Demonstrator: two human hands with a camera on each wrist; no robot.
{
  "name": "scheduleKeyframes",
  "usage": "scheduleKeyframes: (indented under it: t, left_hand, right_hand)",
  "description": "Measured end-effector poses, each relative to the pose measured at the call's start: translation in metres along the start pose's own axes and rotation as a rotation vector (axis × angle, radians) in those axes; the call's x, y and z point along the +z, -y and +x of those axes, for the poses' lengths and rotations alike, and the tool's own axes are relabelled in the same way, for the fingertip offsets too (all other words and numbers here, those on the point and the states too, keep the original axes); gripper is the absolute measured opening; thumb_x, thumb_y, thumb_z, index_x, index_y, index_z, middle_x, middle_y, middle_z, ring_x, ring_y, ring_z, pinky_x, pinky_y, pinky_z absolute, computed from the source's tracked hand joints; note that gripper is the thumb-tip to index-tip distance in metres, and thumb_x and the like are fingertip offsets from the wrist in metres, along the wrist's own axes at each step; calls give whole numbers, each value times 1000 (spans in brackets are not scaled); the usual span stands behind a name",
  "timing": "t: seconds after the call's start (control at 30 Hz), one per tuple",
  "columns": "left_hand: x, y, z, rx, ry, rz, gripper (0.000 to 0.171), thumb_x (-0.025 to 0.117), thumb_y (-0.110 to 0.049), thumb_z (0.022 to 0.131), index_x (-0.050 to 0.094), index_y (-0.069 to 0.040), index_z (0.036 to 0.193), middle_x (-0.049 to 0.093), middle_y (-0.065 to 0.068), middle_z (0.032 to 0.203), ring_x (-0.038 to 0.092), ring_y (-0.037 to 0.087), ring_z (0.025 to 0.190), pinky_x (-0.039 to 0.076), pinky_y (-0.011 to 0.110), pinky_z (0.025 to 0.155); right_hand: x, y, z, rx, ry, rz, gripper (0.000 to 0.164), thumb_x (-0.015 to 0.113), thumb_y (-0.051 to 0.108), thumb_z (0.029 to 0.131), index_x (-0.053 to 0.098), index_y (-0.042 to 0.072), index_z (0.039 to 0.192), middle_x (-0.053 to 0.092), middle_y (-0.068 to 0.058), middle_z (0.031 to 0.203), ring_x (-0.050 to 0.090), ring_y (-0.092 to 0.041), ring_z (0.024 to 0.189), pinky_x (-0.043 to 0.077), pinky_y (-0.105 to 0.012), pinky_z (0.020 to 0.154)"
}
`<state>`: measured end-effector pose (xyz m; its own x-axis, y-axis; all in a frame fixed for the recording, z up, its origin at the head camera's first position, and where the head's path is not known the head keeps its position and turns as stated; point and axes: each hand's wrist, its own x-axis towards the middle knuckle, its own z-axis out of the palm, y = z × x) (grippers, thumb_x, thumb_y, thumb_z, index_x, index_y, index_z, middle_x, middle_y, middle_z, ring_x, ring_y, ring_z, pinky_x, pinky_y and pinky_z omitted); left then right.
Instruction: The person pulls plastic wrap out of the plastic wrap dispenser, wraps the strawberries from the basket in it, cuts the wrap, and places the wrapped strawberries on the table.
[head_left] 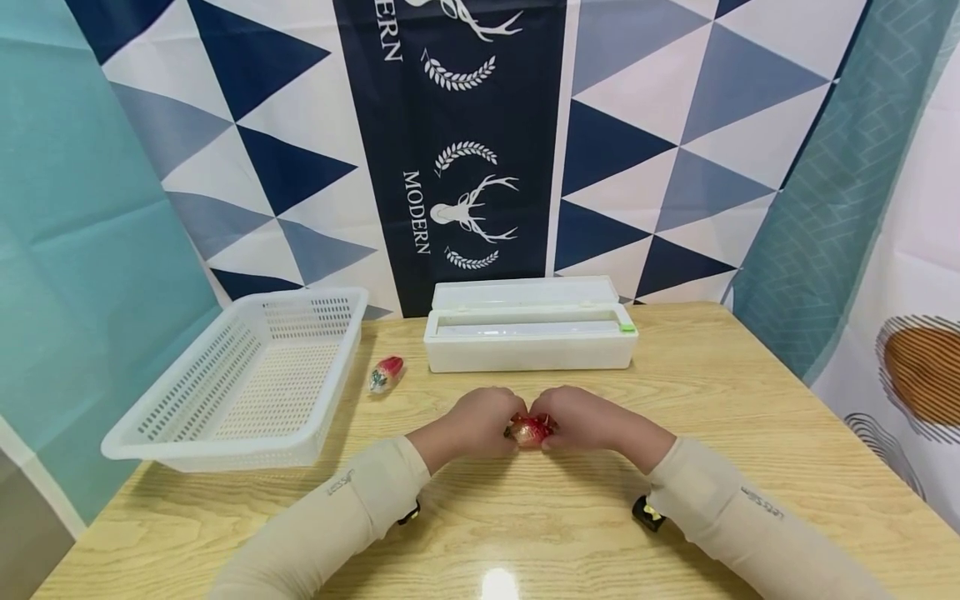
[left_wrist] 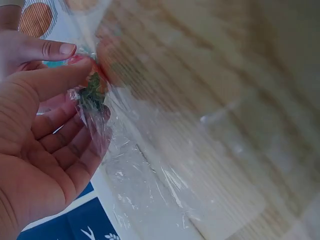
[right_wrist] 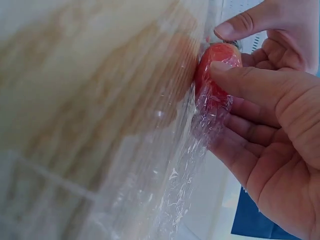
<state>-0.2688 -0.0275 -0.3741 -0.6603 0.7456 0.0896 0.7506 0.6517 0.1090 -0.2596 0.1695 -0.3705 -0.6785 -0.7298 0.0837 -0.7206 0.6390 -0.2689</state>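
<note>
A red strawberry [head_left: 529, 431] wrapped in clear plastic film is between both hands, low over the middle of the table. My left hand [head_left: 486, 422] pinches its left end, where the green leaves [left_wrist: 92, 92] show through the film in the left wrist view. From the other side my right hand [head_left: 576, 419] grips the red body [right_wrist: 218, 52], thumb on top and fingers beneath. Crinkled film [right_wrist: 175, 195] gathers along the fruit in the right wrist view. A second wrapped strawberry [head_left: 386, 374] lies on the table, to the left and farther back.
Behind the hands stands a white film dispenser box [head_left: 529, 353], its lid raised. A white perforated plastic basket [head_left: 315, 446] sits at the left edge of the wooden table [head_left: 517, 533]. Patterned cloth [head_left: 465, 125] hangs behind.
</note>
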Motion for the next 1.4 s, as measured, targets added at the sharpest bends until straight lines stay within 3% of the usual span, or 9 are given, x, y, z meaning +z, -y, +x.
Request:
scheduleKeyframes:
  t: [0.13, 0.37, 0.47, 0.6, 0.77, 0.9, 1.07, 1.2, 1.4]
  left_hand:
    - [-1, 4, 2, -5, -2, -78, 14, 79, -18, 76, 70, -14, 87, 58, -12, 72, 51, 4, 66, 42, 19, 60]
    - [-5, 12, 1, -52, 62, -281, 24, 73, -14, 82, 70, -7, 105, 67, -5, 85, 60, 4, 78, 48, 19, 69]
    - [-6, 13, 0, -86, 64, -310, 25, 71, -14, 85, 67, -6, 109, 69, -1, 89, 62, 8, 82, 50, 22, 73]
    - [-7, 13, 1, -84, -33, -211, 21, 71, -12, 83, 68, -8, 104, 67, 0, 92, 60, 11, 85, 50, 25, 77]
    - [-9, 7, 2, 9, -129, -56, 15, 75, -9, 79, 73, -12, 93, 66, -4, 88, 56, 10, 83, 48, 23, 77]
    - [-9, 3, 5, 12, -111, -12, 12, 78, -21, 81, 74, -15, 91, 63, -7, 81, 53, 8, 74, 45, 20, 66]
    - [-6, 1, 8, -53, -76, 35, 32, 81, -38, 79, 72, -15, 99, 55, -8, 79, 49, 7, 69, 42, 21, 58]
    - [-7, 1, 12, -81, -49, 64, 38, 82, -38, 77, 71, -14, 104, 58, -6, 86, 51, 7, 72, 44, 23, 62]
    - [-8, 5, 19, -113, 2, 32, 35, 84, -28, 77, 71, -12, 105, 60, -6, 87, 52, 8, 76, 45, 23, 67]
  right_hand:
    - [-1, -1, -1, 1, -13, 13, 23, 80, 8, 80, 67, 5, 98, 61, 5, 85, 52, -8, 72, 47, -27, 66]
    - [-3, -2, -2, 9, -28, 25, 24, 79, 11, 82, 64, 6, 100, 62, 5, 86, 54, -8, 74, 49, -28, 68]
    - [-4, -5, 0, 6, -24, 56, 20, 74, 7, 86, 61, 6, 101, 63, 3, 86, 55, -8, 75, 50, -28, 69]
    - [-4, -14, 4, 20, -5, 118, 11, 68, 6, 90, 62, 8, 99, 62, 5, 85, 54, -8, 76, 50, -28, 70]
    - [-4, -23, 10, 39, -2, 144, 7, 63, 8, 94, 68, 8, 99, 62, 8, 85, 53, -6, 75, 48, -26, 71]
    - [-4, -26, 13, 59, -14, 132, 13, 59, 11, 97, 69, 8, 104, 64, 7, 89, 56, -8, 79, 49, -29, 74]
    - [-8, -25, 9, 77, -72, 71, 20, 59, 7, 96, 68, 4, 113, 67, -4, 108, 62, -22, 101, 50, -42, 90]
    - [-14, -25, 4, 95, -123, 50, 22, 62, 1, 91, 66, 0, 113, 65, -13, 114, 59, -32, 110, 47, -48, 95]
    - [-22, -25, -2, 146, -141, 78, 26, 63, 1, 91, 64, -1, 117, 63, -15, 118, 57, -34, 114, 46, -50, 96]
